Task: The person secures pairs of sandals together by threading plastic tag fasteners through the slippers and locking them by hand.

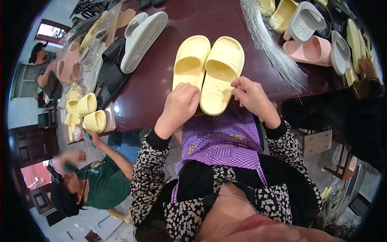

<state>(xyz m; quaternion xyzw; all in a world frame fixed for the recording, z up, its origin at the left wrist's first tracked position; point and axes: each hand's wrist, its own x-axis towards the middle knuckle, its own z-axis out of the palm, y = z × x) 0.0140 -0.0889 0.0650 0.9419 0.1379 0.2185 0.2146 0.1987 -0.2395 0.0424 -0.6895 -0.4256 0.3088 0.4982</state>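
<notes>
Two pale yellow slide slippers lie side by side before me, toes pointing away: a left slipper (194, 48) and a right slipper (219, 99). My left hand (181, 101) is closed over the heel end of the left slipper and hides it. My right hand (254, 97) has its fingers curled in a pinch at the outer edge of the right slipper's footbed. What lies between those fingertips, if anything, is too small to make out. Both slippers rest at the near edge of the dark red table (141, 99), above my purple checked apron (221, 137).
To the left lie a grey slipper (145, 42), black slippers (111, 74) and yellow slippers (94, 121). A bundle of clear strands (270, 48) hangs at the right, beside pink (310, 50) and grey slippers. A person in green (107, 181) works nearby; another's hand (367, 66) shows far right.
</notes>
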